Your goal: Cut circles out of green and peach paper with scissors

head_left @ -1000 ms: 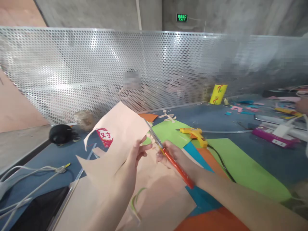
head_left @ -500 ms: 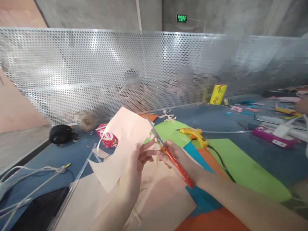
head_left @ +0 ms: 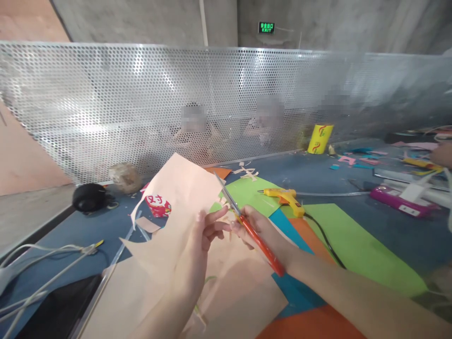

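My left hand (head_left: 201,235) is closed on a pale pink sheet of paper (head_left: 180,188), its thumb on the near face. A large curved cut-out opens on the sheet's left side, leaving a thin strip at the edge. In my right hand (head_left: 259,230) are scissors (head_left: 259,242) with red handles, their blades pointing up and left beside the sheet's right edge. Fingers of both hands nearly meet. Beneath them lie more pale sheets (head_left: 247,292) over the blue paper (head_left: 300,296) and orange paper (head_left: 314,325).
A yellow glue gun (head_left: 284,194) rests on green paper (head_left: 256,200), its black cord trailing right. Behind the pink sheet stands a red-and-white packet (head_left: 158,206). White cables (head_left: 45,254) and a black flat object (head_left: 60,308) lie left. A perforated metal screen (head_left: 123,108) borders the table's back.
The pink sheet has tilted and shifted slightly left, with its lower-left point swinging outward. More of the red packet's lettering shows. Both hands and the scissors stay nearly in place.
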A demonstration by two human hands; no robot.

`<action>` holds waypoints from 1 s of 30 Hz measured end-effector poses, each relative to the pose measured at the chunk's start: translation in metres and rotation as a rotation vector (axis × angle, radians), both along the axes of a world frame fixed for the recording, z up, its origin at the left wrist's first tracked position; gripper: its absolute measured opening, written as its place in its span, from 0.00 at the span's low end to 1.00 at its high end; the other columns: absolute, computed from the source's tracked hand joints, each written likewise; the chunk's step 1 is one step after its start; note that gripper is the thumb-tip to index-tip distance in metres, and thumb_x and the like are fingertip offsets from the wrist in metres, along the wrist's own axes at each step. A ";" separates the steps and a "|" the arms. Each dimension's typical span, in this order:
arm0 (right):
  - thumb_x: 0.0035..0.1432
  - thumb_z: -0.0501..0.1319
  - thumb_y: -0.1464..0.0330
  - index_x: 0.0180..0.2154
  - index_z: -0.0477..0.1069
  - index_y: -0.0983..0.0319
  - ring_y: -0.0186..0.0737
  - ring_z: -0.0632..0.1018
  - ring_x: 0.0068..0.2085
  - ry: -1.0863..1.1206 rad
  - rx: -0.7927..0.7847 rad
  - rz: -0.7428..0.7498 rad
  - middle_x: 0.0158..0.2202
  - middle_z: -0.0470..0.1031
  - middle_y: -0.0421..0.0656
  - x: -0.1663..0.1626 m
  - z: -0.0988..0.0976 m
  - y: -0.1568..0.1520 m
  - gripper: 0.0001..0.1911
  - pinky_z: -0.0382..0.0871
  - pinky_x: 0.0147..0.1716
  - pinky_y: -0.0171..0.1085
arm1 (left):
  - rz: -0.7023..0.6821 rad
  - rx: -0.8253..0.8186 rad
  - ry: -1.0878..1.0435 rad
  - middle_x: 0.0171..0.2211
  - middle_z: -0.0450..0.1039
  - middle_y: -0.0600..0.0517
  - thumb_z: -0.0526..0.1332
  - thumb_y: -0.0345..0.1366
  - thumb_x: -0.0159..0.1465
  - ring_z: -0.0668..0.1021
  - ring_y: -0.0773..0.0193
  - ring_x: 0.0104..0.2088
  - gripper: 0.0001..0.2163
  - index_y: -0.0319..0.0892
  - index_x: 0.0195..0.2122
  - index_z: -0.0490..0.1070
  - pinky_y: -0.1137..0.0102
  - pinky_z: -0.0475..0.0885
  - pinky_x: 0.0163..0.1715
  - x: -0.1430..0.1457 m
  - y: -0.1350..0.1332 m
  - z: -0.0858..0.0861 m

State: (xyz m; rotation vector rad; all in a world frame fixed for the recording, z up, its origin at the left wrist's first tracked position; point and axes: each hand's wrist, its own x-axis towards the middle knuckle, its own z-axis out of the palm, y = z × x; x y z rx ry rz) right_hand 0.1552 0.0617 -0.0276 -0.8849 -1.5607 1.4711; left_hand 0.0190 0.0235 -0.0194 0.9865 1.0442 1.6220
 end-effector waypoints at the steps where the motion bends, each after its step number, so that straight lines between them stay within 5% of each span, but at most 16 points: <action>1: 0.48 0.67 0.52 0.31 0.59 0.57 0.29 0.58 0.18 -0.001 -0.002 0.000 0.20 0.57 0.30 0.000 0.000 0.000 0.22 0.52 0.18 0.33 | -0.001 0.001 0.005 0.26 0.81 0.48 0.63 0.53 0.54 0.76 0.63 0.28 0.18 0.43 0.31 0.82 0.70 0.66 0.30 0.000 0.000 0.000; 7: 0.44 0.68 0.50 0.27 0.57 0.57 0.27 0.54 0.15 -0.016 -0.045 0.009 0.16 0.53 0.27 0.000 0.004 -0.003 0.25 0.46 0.16 0.32 | 0.048 0.081 -0.051 0.35 0.82 0.48 0.63 0.47 0.56 0.77 0.63 0.26 0.13 0.43 0.25 0.77 0.68 0.67 0.29 -0.005 0.003 0.001; 13: 0.44 0.69 0.52 0.25 0.56 0.58 0.26 0.56 0.16 -0.035 -0.022 -0.013 0.16 0.54 0.28 0.001 0.007 -0.002 0.25 0.48 0.15 0.31 | 0.183 0.154 -0.002 0.20 0.77 0.50 0.60 0.41 0.59 0.73 0.65 0.22 0.13 0.41 0.22 0.77 0.69 0.66 0.25 -0.011 0.003 0.005; 19: 0.44 0.70 0.56 0.25 0.57 0.58 0.27 0.59 0.17 -0.053 -0.011 -0.069 0.20 0.59 0.30 0.001 0.003 0.000 0.23 0.52 0.14 0.31 | 0.193 0.195 0.053 0.17 0.73 0.52 0.60 0.39 0.61 0.72 0.65 0.22 0.14 0.41 0.21 0.77 0.70 0.66 0.26 -0.017 0.002 0.009; 30: 0.49 0.68 0.57 0.28 0.59 0.59 0.25 0.59 0.15 0.014 -0.028 0.016 0.20 0.58 0.29 0.002 0.010 -0.008 0.20 0.51 0.13 0.29 | 0.139 0.073 0.251 0.16 0.70 0.52 0.58 0.49 0.60 0.71 0.63 0.22 0.19 0.41 0.20 0.77 0.67 0.64 0.28 -0.016 0.001 0.001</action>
